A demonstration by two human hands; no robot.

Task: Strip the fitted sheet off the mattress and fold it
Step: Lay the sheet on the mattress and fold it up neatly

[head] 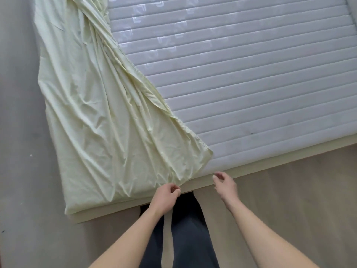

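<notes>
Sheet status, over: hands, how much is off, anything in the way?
Left hand pinching the sheet at the near edge; right hand free, fingers loosely curled. Sheet pulled off most of the mattress, near-left corner still covered. Nothing in the way.

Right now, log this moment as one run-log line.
stage: stripping | fitted sheet: bunched left, near-left corner still on | mattress: mostly bare | left hand: pinches sheet edge | right hand: free

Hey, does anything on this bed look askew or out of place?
Yes. The pale yellow fitted sheet is pulled off the right side, bunched diagonally over the left, baring the grey quilted mattress. The left hand pinches its edge.
</notes>
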